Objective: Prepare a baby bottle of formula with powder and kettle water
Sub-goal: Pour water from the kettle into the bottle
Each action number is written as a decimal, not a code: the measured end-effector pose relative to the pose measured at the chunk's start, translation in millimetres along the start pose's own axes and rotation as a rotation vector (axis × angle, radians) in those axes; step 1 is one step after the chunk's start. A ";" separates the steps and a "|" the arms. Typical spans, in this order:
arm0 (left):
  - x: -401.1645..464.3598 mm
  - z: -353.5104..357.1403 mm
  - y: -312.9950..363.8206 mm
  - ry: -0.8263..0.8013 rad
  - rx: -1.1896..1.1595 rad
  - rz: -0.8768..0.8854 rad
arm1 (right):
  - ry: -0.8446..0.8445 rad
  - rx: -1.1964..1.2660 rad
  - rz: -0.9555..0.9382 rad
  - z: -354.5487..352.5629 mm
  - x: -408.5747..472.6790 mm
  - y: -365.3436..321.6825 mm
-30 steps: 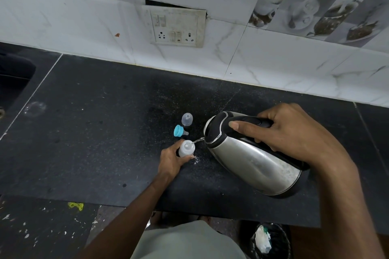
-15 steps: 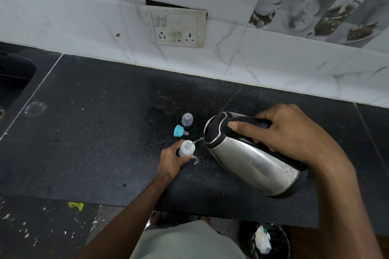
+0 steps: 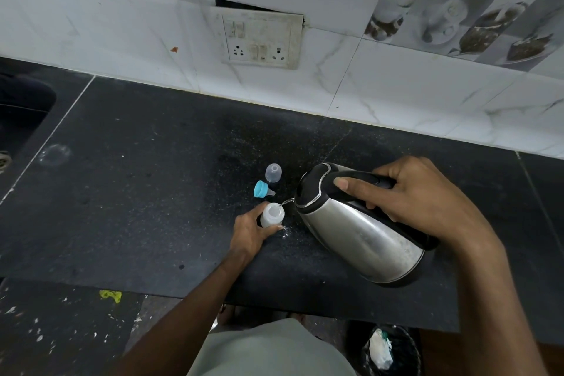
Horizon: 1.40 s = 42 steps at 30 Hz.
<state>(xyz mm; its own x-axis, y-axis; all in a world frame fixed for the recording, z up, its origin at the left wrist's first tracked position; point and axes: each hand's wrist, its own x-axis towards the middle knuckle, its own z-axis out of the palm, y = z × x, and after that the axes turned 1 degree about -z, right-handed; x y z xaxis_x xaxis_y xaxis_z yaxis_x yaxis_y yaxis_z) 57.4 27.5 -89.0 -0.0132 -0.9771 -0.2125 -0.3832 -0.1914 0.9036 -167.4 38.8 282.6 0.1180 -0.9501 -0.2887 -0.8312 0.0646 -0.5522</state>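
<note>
A small white baby bottle point(image 3: 272, 215) stands open on the black counter point(image 3: 137, 192), held around its body by my left hand point(image 3: 250, 233). My right hand point(image 3: 418, 195) grips the black handle of a steel kettle point(image 3: 357, 229), tilted to the left with its spout over the bottle's mouth. A thin stream of water point(image 3: 287, 201) runs from the spout into the bottle. Just behind the bottle lie a blue collar with its teat point(image 3: 262, 189) and a clear cap point(image 3: 272, 172).
Spilled droplets or powder point(image 3: 287, 233) speckle the counter beside the bottle. A sink point(image 3: 18, 119) is at the far left. A socket panel point(image 3: 259, 36) sits on the tiled wall. A bin point(image 3: 390, 351) stands on the floor below the counter edge.
The kettle has tipped slightly further, its base rising a little. The bottle and my left hand have stayed in place while the water keeps running.
</note>
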 end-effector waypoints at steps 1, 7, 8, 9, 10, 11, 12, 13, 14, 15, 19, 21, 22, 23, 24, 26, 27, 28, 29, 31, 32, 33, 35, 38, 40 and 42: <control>0.0 0.1 0.1 0.002 0.003 0.006 | -0.002 0.026 0.005 1.7 0.5 2.0; -1.7 -0.6 6.8 0.017 0.016 0.019 | 0.014 0.129 0.036 13.6 5.1 19.9; -1.6 -0.5 7.0 0.019 0.016 0.017 | 0.020 0.159 0.044 15.3 6.0 23.5; -1.9 -0.4 7.1 0.018 0.015 0.014 | 0.025 0.194 0.053 17.0 6.4 27.0; -2.0 -0.7 7.4 0.015 0.014 0.010 | 0.031 0.232 0.058 18.4 6.5 30.4; -1.8 -0.7 7.2 0.015 0.017 0.006 | 0.039 0.269 0.057 19.5 6.5 33.7; -1.5 -0.9 6.7 0.015 0.017 0.001 | 0.048 0.310 0.054 20.2 6.1 36.5; -1.3 -1.2 6.7 0.013 0.018 -0.007 | 0.059 0.357 0.047 20.7 5.6 38.6; -0.7 -1.1 5.9 0.011 0.020 -0.010 | 0.070 0.408 0.035 20.8 5.2 40.5; -0.5 -1.0 5.3 0.006 0.023 -0.013 | 0.081 0.462 0.021 20.9 5.3 42.2; 0.6 -0.7 2.4 -0.008 0.039 -0.012 | 0.137 0.631 -0.012 20.9 9.7 42.3; 1.0 -0.5 2.2 -0.008 0.041 -0.011 | 0.165 0.684 -0.040 22.0 13.8 39.3; 0.6 -0.7 4.0 -0.009 0.039 -0.012 | 0.178 0.709 -0.050 22.9 15.9 36.9; -0.1 -1.3 5.3 -0.006 0.036 -0.012 | 0.190 0.738 -0.057 23.9 18.5 34.1; -1.6 -1.6 8.4 -0.004 0.034 -0.016 | 0.200 0.770 -0.064 24.8 21.3 31.3; -4.3 -4.1 14.3 -0.005 0.027 -0.034 | 0.213 0.831 -0.079 27.6 28.4 24.4; -5.1 -4.9 15.6 -0.006 0.029 -0.044 | 0.215 0.856 -0.087 30.3 32.3 20.5; -6.3 -5.3 17.8 -0.005 0.028 -0.061 | 0.215 0.880 -0.099 33.6 36.4 16.0; -7.5 -5.9 19.1 -0.005 0.026 -0.079 | 0.216 0.902 -0.113 37.8 40.7 11.3; -9.4 -6.2 22.9 0.011 0.018 -0.132 | 0.223 0.918 -0.146 48.3 49.8 1.4; -9.7 -5.6 23.2 0.019 -0.003 -0.156 | 0.225 0.915 -0.158 54.2 54.9 -4.1; -9.9 -4.9 21.8 0.035 -0.028 -0.183 | 0.229 0.916 -0.159 60.5 60.4 -9.4; -8.5 -3.9 16.6 0.056 -0.101 -0.218 | 0.241 0.936 -0.150 74.3 72.5 -19.3; -0.1 4.5 -0.4 0.034 -0.105 -0.199 | 0.284 0.985 -0.135 97.6 90.6 -32.9; -3.0 1.4 8.7 0.014 -0.053 -0.157 | 0.301 0.990 -0.131 112.4 101.8 -41.7; -4.3 -0.5 12.5 0.008 -0.057 -0.114 | 0.305 0.974 -0.133 125.8 112.8 -50.4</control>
<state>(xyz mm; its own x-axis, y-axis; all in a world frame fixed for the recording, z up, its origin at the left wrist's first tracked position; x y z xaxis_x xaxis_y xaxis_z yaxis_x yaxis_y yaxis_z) 53.1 29.3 -76.6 0.0350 -0.9495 -0.3119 -0.3288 -0.3057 0.8936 -43.8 -33.3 179.5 -0.0794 -0.9959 -0.0434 -0.0039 0.0438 -0.9990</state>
